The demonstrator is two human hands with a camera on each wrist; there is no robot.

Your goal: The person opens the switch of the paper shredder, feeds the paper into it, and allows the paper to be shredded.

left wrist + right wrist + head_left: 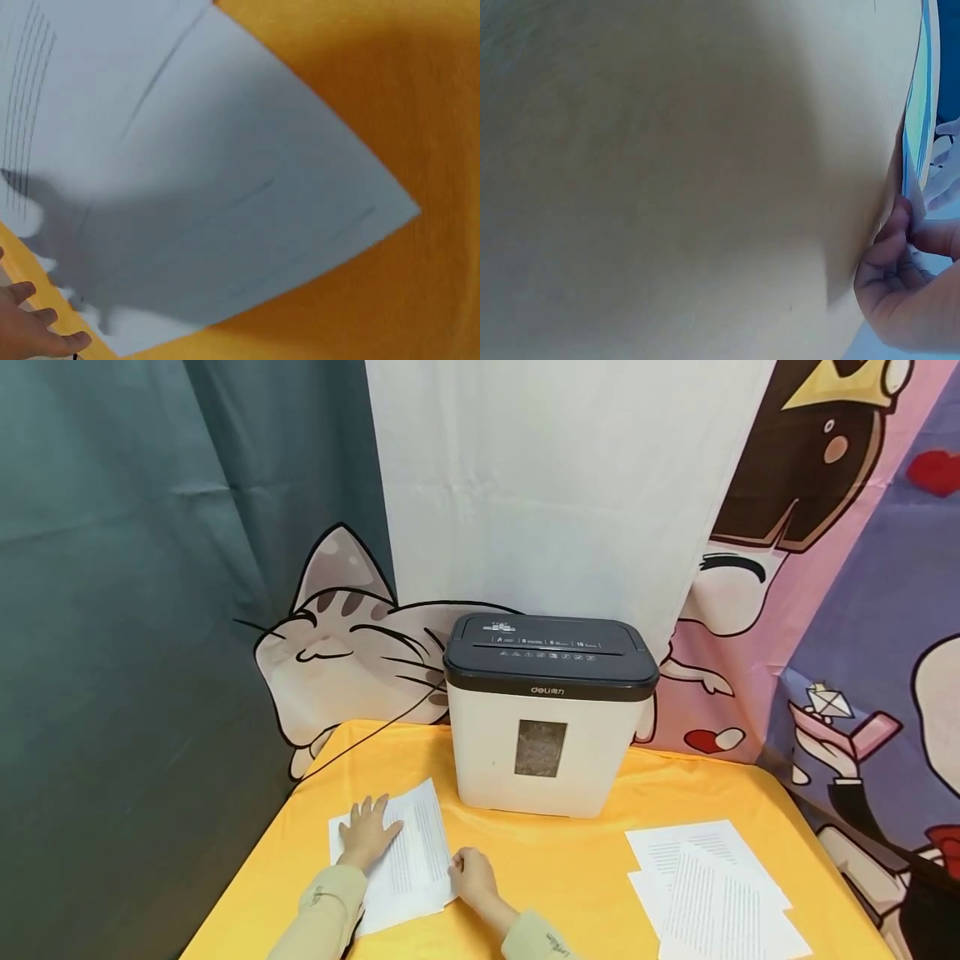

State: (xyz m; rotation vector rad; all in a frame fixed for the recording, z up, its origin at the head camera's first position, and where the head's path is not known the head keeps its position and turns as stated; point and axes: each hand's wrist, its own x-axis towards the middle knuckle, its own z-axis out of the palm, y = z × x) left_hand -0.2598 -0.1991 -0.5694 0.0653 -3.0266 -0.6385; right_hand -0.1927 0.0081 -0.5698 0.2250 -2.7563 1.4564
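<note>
Printed paper sheets [423, 839] lie on the left part of the yellow-covered table. My left hand [366, 835] rests on their upper left part with its fingers spread. In the left wrist view, the fingers of that hand [37, 322] show at the lower left corner, beside a broad sheet [225, 172]. My right hand [474, 878] is at the sheets' right edge, thumb and fingers curled together. Close up in the right wrist view, that hand [907, 289] pinches a paper edge [917, 199] between thumb and index finger.
A white paper shredder [480, 752] with a dark slotted top [555, 652] stands at the table's back. More printed sheets [712, 893] overlap at the right. A thin cord [367, 739] runs leftward from the shredder. Printed curtains [510, 485] hang behind the table.
</note>
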